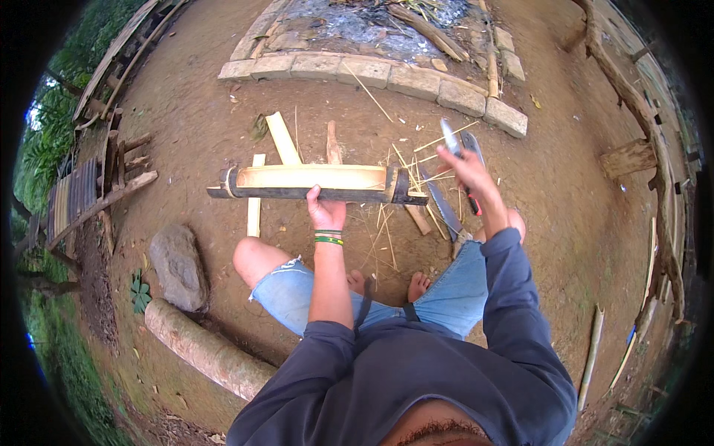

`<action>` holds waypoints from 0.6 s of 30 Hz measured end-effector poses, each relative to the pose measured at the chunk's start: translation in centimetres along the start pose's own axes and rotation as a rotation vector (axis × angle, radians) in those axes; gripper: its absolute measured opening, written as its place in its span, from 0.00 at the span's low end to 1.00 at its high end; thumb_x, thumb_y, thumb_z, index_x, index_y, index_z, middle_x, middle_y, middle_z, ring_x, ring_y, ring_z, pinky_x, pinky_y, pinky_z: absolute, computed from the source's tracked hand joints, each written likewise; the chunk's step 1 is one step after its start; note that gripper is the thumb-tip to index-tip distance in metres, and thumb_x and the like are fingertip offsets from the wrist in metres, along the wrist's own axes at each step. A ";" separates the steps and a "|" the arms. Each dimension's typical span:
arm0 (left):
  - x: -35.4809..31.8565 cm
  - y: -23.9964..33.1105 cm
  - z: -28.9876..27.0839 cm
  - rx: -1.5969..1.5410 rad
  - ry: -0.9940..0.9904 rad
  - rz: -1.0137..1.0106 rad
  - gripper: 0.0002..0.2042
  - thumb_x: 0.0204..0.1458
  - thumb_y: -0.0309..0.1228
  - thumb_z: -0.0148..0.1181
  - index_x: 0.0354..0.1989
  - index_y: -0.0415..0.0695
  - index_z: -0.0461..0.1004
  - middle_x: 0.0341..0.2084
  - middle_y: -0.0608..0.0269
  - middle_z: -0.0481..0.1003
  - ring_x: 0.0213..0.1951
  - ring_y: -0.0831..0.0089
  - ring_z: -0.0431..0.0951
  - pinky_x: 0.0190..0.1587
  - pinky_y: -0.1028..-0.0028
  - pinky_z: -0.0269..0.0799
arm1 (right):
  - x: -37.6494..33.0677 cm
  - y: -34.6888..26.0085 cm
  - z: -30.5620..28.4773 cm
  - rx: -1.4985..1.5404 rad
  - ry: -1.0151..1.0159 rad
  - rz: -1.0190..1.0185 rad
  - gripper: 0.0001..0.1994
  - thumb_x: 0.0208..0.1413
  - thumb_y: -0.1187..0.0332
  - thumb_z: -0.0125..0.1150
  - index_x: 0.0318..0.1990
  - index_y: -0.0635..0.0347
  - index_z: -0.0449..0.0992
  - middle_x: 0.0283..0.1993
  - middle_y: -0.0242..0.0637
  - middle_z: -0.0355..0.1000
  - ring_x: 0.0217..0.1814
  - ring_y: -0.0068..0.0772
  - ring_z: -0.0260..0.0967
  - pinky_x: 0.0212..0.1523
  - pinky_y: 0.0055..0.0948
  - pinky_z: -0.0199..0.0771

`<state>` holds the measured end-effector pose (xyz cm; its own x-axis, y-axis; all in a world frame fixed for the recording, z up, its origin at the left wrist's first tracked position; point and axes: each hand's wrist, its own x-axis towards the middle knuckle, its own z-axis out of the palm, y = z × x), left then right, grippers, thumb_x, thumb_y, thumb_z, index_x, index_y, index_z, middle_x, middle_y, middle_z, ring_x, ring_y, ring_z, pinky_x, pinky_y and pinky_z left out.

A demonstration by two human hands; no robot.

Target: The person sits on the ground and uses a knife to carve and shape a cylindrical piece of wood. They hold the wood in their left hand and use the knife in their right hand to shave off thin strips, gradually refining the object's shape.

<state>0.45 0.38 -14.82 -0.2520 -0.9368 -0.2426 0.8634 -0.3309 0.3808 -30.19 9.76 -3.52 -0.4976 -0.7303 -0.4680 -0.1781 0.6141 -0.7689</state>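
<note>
My left hand (327, 212) grips a length of bamboo (312, 178) from the near side, thumb over its edge. The bamboo lies level across the view, dark outside, with a long pale opening cut into its upper side between two nodes. To the right, my right hand (470, 172) is raised with a knife (450, 137) in it, its bright blade pointing away from me and clear of the bamboo. Below that hand, a machete (442, 204) lies on the ground by my left-out right knee. A red-and-black handled tool (474, 202) lies partly hidden under my right hand.
Pale split bamboo pieces (283, 138) and thin slivers (389, 238) lie on the dirt. Ahead is a brick-edged fire pit (364, 70) with ash and a log (430, 33). A rock (178, 267) and a thick log (208, 349) lie at left; a wooden railing (647, 126) stands right.
</note>
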 end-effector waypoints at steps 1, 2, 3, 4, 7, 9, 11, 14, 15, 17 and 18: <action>0.1 0.1 0.0 0.008 -0.010 0.006 0.29 0.42 0.37 0.67 0.57 0.46 0.70 0.52 0.63 0.74 0.58 0.62 0.70 0.67 0.58 0.59 | -1.7 0.0 0.9 0.039 -0.092 0.078 0.28 0.56 0.42 0.62 0.49 0.60 0.77 0.34 0.35 0.78 0.17 0.12 0.56 0.16 0.19 0.57; 0.3 -0.1 0.2 0.016 -0.023 0.009 0.30 0.41 0.37 0.67 0.57 0.46 0.69 0.53 0.63 0.74 0.58 0.62 0.70 0.67 0.58 0.58 | -2.6 0.8 1.6 0.109 -0.163 0.107 0.30 0.57 0.40 0.60 0.50 0.60 0.77 0.33 0.33 0.77 0.17 0.12 0.54 0.15 0.18 0.55; 0.5 -0.2 0.4 0.019 -0.034 0.011 0.31 0.41 0.37 0.67 0.58 0.45 0.69 0.53 0.62 0.74 0.58 0.62 0.70 0.67 0.58 0.58 | -3.2 1.6 2.5 0.180 -0.236 0.136 0.32 0.57 0.38 0.57 0.52 0.61 0.76 0.33 0.31 0.76 0.16 0.12 0.52 0.14 0.17 0.53; 0.6 -0.3 0.8 0.024 -0.047 0.012 0.31 0.41 0.37 0.67 0.58 0.45 0.69 0.53 0.62 0.73 0.58 0.62 0.70 0.68 0.58 0.58 | -4.0 1.8 3.3 0.282 -0.216 0.182 0.25 0.59 0.47 0.61 0.51 0.62 0.76 0.28 0.25 0.72 0.15 0.11 0.51 0.14 0.16 0.51; 0.7 -0.3 2.0 0.061 -0.137 0.010 0.33 0.43 0.39 0.68 0.60 0.45 0.67 0.55 0.60 0.72 0.60 0.60 0.68 0.68 0.57 0.56 | -3.5 3.6 4.7 0.450 -0.167 0.112 0.19 0.57 0.59 0.65 0.51 0.62 0.76 0.26 0.24 0.69 0.15 0.12 0.51 0.14 0.16 0.50; 0.9 -0.1 2.3 0.058 -0.156 -0.012 0.33 0.45 0.41 0.68 0.61 0.44 0.66 0.57 0.59 0.70 0.61 0.60 0.66 0.69 0.56 0.55 | -2.7 4.5 5.2 0.610 -0.115 0.113 0.14 0.55 0.68 0.64 0.47 0.63 0.77 0.25 0.23 0.68 0.14 0.12 0.50 0.13 0.17 0.49; 1.3 -0.3 2.2 0.014 -0.124 -0.056 0.34 0.48 0.42 0.69 0.62 0.43 0.63 0.60 0.58 0.68 0.63 0.60 0.64 0.69 0.54 0.52 | -1.7 5.6 5.3 0.768 -0.074 0.085 0.12 0.55 0.71 0.62 0.46 0.64 0.77 0.26 0.25 0.70 0.14 0.12 0.50 0.13 0.18 0.48; 1.1 -1.0 3.2 0.117 -0.132 -0.047 0.36 0.51 0.50 0.66 0.64 0.43 0.62 0.62 0.57 0.66 0.65 0.57 0.62 0.68 0.51 0.54 | -0.8 5.0 4.5 0.753 -0.091 0.050 0.09 0.58 0.71 0.58 0.44 0.63 0.77 0.23 0.23 0.65 0.14 0.13 0.49 0.14 0.20 0.47; 1.1 -1.1 3.3 0.116 -0.115 -0.060 0.36 0.51 0.51 0.66 0.64 0.43 0.62 0.61 0.56 0.66 0.65 0.57 0.62 0.68 0.51 0.54 | -0.8 4.6 4.1 0.741 -0.087 0.034 0.09 0.58 0.70 0.58 0.44 0.62 0.77 0.22 0.22 0.64 0.14 0.13 0.49 0.14 0.20 0.47; 1.0 -1.2 3.4 0.115 -0.080 -0.085 0.36 0.52 0.51 0.65 0.63 0.43 0.62 0.61 0.55 0.66 0.64 0.57 0.62 0.68 0.51 0.55 | -0.7 3.8 3.8 0.688 -0.084 0.025 0.08 0.58 0.69 0.58 0.41 0.62 0.77 0.20 0.21 0.60 0.14 0.14 0.49 0.14 0.21 0.47; 1.0 -1.4 3.5 0.113 -0.048 -0.088 0.36 0.51 0.51 0.66 0.63 0.43 0.62 0.61 0.55 0.66 0.64 0.57 0.63 0.68 0.51 0.56 | -0.4 4.0 3.6 0.673 -0.086 0.020 0.07 0.58 0.69 0.58 0.41 0.61 0.77 0.19 0.21 0.59 0.14 0.14 0.49 0.14 0.21 0.47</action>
<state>-2.53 -0.47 -12.47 -0.3471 -0.9072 -0.2379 0.7831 -0.4199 0.4587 -27.64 11.44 -7.94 -0.4210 -0.7589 -0.4967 0.4119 0.3279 -0.8502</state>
